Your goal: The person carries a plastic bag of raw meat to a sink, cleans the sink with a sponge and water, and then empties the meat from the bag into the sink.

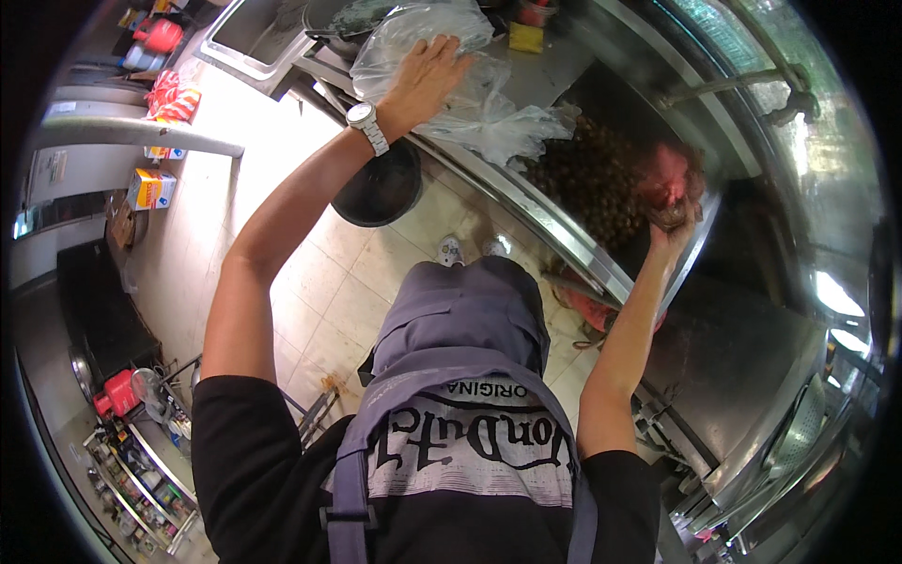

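Note:
My left hand lies palm down, fingers stretched out, on a crumpled clear plastic bag at the metal counter. A white watch circles that wrist. To the right, my right hand is closed at the lower edge of a reddish-pink bundle, whose material I cannot make out. Beside it, many small brown round pieces fill the bottom of a metal sink. Part of the plastic bag hangs over the sink's left end.
A yellow sponge sits behind the bag. Pipes with a tap run along the back right. Under the counter stands a black bucket. A white-rimmed tub is at the upper left; metal strainers are at the lower right.

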